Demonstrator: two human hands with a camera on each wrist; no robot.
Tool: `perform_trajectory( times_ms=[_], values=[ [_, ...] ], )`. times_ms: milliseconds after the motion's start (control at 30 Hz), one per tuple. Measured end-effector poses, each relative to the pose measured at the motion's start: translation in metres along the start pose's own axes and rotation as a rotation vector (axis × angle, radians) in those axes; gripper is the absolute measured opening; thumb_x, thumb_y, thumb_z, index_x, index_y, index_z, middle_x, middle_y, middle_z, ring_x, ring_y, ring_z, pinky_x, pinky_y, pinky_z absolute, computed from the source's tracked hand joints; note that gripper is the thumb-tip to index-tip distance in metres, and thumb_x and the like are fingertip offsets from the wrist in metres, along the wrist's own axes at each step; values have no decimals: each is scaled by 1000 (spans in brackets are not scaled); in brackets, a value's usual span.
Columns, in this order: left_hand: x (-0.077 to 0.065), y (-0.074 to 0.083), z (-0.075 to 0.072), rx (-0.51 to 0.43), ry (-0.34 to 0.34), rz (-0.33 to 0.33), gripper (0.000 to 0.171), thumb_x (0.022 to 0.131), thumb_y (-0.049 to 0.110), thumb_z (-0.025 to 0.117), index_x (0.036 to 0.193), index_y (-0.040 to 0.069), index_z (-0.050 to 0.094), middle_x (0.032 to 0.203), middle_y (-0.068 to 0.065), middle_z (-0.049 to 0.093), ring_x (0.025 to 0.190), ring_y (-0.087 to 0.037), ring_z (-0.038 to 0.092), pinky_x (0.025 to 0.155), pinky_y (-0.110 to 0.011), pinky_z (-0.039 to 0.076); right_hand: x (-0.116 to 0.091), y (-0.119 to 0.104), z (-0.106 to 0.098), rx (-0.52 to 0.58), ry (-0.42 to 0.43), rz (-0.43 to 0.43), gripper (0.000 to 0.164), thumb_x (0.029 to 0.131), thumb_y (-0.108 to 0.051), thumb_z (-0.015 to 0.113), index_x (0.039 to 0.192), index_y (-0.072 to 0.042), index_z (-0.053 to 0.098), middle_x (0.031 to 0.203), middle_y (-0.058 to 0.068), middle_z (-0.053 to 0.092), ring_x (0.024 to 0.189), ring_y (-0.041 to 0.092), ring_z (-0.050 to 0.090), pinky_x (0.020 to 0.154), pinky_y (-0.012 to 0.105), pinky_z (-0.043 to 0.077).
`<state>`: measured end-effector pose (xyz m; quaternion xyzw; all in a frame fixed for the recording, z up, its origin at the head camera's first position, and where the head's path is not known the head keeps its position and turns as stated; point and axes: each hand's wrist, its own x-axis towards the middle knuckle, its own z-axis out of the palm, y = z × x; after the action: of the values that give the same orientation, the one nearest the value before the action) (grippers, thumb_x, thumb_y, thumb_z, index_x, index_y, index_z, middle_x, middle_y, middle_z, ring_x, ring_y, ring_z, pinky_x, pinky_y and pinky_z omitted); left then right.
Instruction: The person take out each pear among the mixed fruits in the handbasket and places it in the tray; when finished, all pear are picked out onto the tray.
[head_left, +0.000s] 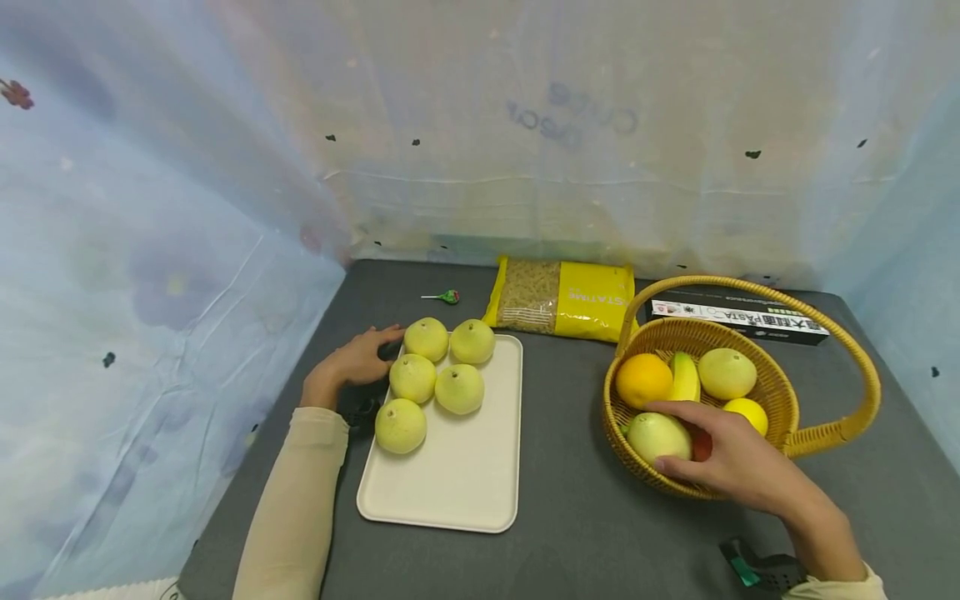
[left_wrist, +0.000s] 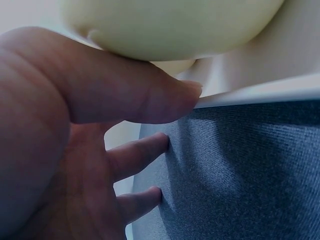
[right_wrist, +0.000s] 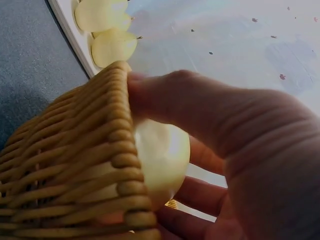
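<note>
My right hand (head_left: 731,454) reaches into a wicker basket (head_left: 783,392), thumb and fingers around a pale green pear (head_left: 656,437). In the right wrist view the thumb lies at the basket's rim and the pear (right_wrist: 162,160) sits between it and the other fingers. Also in the basket are an orange (head_left: 642,379), a banana (head_left: 684,379), another pear (head_left: 726,373), a lemon (head_left: 748,412) and a mostly hidden red thing (head_left: 702,445). My left hand (head_left: 358,357) rests beside a cream tray (head_left: 457,500) holding several pears (head_left: 460,389), its thumb at the tray's edge and fingertips on the tabletop.
A yellow bag of pasta (head_left: 562,297) lies at the back of the grey table (head_left: 562,467). Left of it is a lollipop (head_left: 448,297). Behind the basket, whose tall handle (head_left: 862,367) arches up, lies a black pasta box (head_left: 738,312). Patterned cloth (head_left: 480,125) hangs around the table.
</note>
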<state>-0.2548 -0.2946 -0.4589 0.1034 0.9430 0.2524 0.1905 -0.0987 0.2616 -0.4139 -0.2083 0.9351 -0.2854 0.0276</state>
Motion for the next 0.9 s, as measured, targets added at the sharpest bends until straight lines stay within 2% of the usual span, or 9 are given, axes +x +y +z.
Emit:
perform_trajectory(
  times_ms=[200,400,500,633,733,900],
  values=[
    [1,0,-1,4,-2,-1,73,103,12,60,172,13,38,183,-15,23,167,-55,5,125,-86,13,-4,0,1,49,68,3,59,89,-36,94,143,-24,73,127,-2,77,94,2,63,76,27,56],
    [-2,2,0,3,0,-14,73,103,13,60,173,13,38,183,-14,24,168,-54,5,125,-86,13,-7,-5,-1,202,139,-22,63,89,-19,94,147,-17,70,133,8,74,105,-3,71,81,21,64],
    [-3,3,0,2,0,-9,73,103,13,60,172,13,38,182,-15,24,168,-55,6,124,-86,13,-7,-9,-1,259,170,-39,68,88,-11,94,151,-18,67,139,4,71,115,-5,70,87,16,62],
    [-2,4,0,2,1,5,73,103,12,61,172,12,39,182,-16,25,167,-56,7,124,-87,14,-6,-16,-1,311,208,-67,73,87,-3,93,153,-19,66,143,-5,69,120,-4,70,94,13,59],
    [-1,3,-1,5,4,9,73,102,13,62,171,12,40,182,-16,26,167,-56,7,123,-87,15,-2,-22,1,361,216,-107,76,85,3,92,153,-16,65,145,-5,68,122,-1,71,98,14,58],
    [0,2,0,6,4,8,73,102,12,62,171,12,40,182,-16,26,167,-56,6,124,-86,13,10,-30,12,448,180,-183,77,83,8,91,153,-11,64,145,7,68,125,5,70,103,18,58]
  ],
)
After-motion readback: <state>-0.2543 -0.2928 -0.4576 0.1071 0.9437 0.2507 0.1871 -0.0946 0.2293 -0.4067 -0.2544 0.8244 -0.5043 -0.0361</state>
